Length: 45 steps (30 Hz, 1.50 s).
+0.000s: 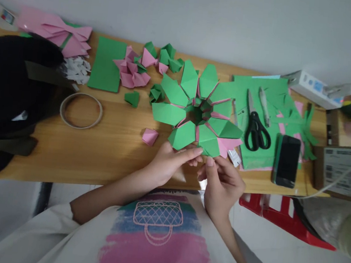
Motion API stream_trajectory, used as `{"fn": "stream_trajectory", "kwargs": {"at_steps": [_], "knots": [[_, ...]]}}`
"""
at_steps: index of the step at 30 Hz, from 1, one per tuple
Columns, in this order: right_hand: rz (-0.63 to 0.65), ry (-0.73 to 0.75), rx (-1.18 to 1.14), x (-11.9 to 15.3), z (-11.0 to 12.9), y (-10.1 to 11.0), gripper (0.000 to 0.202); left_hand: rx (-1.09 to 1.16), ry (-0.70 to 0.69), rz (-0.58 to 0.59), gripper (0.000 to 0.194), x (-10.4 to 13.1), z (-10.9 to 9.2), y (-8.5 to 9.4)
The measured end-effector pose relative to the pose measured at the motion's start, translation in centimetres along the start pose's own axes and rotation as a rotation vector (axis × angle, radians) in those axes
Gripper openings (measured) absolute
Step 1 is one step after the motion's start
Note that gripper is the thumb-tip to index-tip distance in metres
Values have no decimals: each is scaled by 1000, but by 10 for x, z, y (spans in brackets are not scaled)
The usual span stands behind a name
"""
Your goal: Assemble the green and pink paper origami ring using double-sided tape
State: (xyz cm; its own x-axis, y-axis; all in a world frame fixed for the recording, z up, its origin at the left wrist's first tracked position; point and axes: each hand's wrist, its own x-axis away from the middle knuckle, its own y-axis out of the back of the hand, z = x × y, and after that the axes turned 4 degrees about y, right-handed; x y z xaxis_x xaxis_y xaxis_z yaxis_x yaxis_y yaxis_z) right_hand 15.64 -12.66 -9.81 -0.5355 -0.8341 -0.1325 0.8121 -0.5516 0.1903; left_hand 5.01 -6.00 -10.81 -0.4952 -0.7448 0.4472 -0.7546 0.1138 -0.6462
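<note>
A flower-shaped paper craft of green petals with pink folded edges rings an open centre, just above the wooden table. My left hand pinches its near green petal between thumb and fingers. At the same petal's edge, my right hand has its thumb and index finger pressed together beside a pink petal on the craft's near right. Whatever lies between the right fingertips is too small to make out. Small folded pieces in pink and green lie to the left of the craft.
Black-handled scissors and a cutter rest on green sheets at right, near a phone. A tape roll, a green sheet and dark cloth occupy the left. A power strip sits by the wall.
</note>
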Motion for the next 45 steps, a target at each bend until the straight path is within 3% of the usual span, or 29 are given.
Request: {"fn": "stream_trajectory", "kwargs": {"at_steps": [7, 23, 30, 37, 45], "knots": [[-25, -128, -119, -1, 3, -9, 15, -36, -5, 5, 23, -1, 1, 2], [-61, -149, -129, -4, 4, -9, 13, 30, 35, -17, 25, 1, -2, -2], [-51, -163, -82, -4, 7, -8, 13, -33, 60, -89, 28, 1, -6, -10], [-65, -191, -127, -4, 7, -8, 10, 14, -19, -21, 26, -3, -2, -8], [-99, -222, -116, -5, 8, -12, 21, -1, -87, -17, 26, -5, 4, -6]]}}
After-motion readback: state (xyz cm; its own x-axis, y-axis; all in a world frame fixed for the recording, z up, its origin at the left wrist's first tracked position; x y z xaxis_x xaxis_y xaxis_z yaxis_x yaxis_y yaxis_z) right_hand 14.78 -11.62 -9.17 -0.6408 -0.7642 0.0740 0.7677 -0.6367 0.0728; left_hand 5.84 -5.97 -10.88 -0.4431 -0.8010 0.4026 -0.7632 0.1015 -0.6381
